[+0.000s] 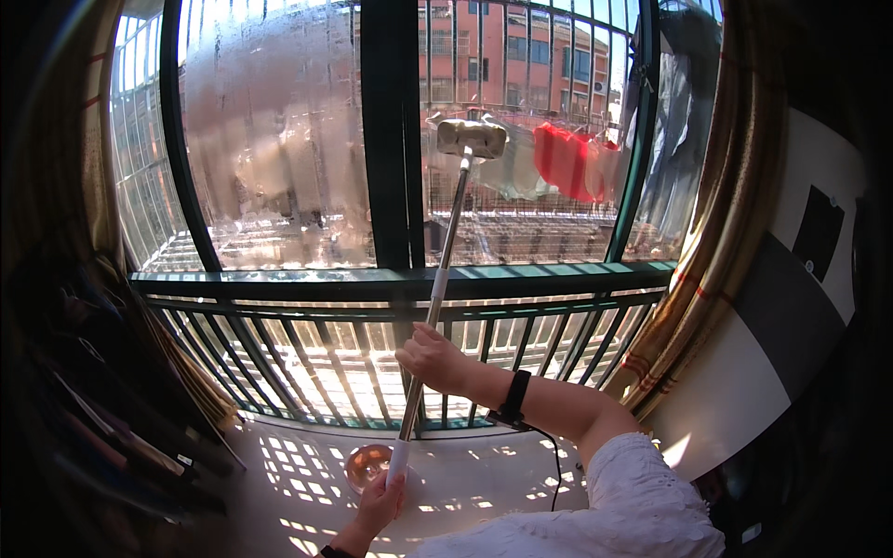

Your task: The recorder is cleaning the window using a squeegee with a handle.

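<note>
A long silver pole (451, 232) with white sleeves slants up from me to the window. It belongs to a window mop whose rectangular beige pad (472, 138) is raised against the right window pane (521, 223). Midway along the pole my right hand (433, 358) is closed around it, with a black band on that wrist. Lower down, my left hand (379, 502) grips the white handle end. Beside that hand, on the floor, stands a copper-coloured round bowl (367, 465), partly hidden by the handle. Fogged, wet-looking glass fills the left pane (270, 139).
A green window frame (395, 139) and sill bar (326, 284) run above a barred railing (307, 363). Curtains (716, 251) hang at both sides. Dark clothes (102, 372) are at the left. Red laundry (577, 163) hangs outside. Sunlit patches mark the tiled floor (465, 484).
</note>
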Demonstrator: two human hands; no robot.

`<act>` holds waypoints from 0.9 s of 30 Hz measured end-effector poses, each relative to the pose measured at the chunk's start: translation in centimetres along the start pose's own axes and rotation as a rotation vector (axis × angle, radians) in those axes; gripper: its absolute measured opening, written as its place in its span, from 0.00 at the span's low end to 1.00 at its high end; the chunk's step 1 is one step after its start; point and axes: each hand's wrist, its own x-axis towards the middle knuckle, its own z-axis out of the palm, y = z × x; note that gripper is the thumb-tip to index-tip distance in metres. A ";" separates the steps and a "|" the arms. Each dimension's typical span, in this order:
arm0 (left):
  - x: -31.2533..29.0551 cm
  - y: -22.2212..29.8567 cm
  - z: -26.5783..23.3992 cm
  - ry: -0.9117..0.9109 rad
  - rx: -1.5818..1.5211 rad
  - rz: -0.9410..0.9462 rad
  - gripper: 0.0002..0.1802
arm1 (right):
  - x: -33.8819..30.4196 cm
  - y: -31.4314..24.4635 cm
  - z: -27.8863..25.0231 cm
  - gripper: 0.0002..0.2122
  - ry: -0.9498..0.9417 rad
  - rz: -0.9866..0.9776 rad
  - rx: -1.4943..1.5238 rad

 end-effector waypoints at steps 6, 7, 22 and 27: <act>-4.5 -12.4 1.2 0.075 0.364 -0.049 0.15 | -8.0 -5.5 5.4 0.04 -0.014 -0.066 0.278; -4.8 -13.7 1.4 0.123 0.583 -0.016 0.15 | -8.4 -5.4 5.9 0.04 -0.039 -0.074 0.325; 11.9 17.8 6.1 0.040 -0.140 0.283 0.17 | 8.9 17.6 -11.4 0.13 0.292 0.096 -0.223; 12.6 24.9 6.5 -0.017 -0.176 0.381 0.20 | 9.9 16.5 -13.3 0.21 0.640 0.086 -0.074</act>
